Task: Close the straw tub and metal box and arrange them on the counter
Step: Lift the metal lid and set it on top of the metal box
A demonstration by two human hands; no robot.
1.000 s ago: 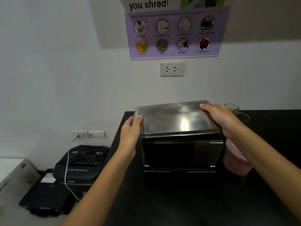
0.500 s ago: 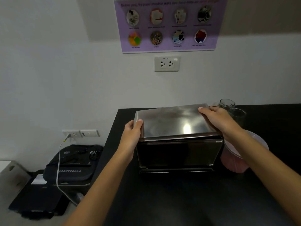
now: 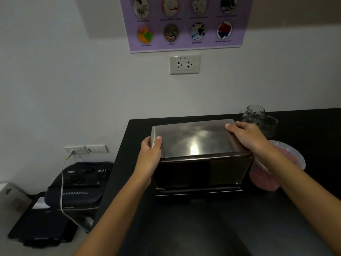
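A shiny metal box [image 3: 201, 174] stands on the black counter [image 3: 193, 228] near its left end. Its flat metal lid [image 3: 193, 139] lies on top of the box. My left hand [image 3: 150, 154] grips the lid's left edge, thumb on top. My right hand [image 3: 247, 137] grips the lid's right edge. Just right of the box sits the straw tub [image 3: 267, 178], a clear plastic tub with pink contents and a clear lid [image 3: 295, 157] on it, partly hidden behind my right forearm.
Two clear glass jars [image 3: 254, 113] stand behind my right hand by the wall. A wall socket [image 3: 184, 64] and a purple poster [image 3: 184, 23] are above. Left of the counter, on the floor, sits a black paper shredder [image 3: 79, 185] with a white cable.
The lid has come down from a raised, tilted position to rest on the box. Both hands stayed on its ends. The camera tilted downward.
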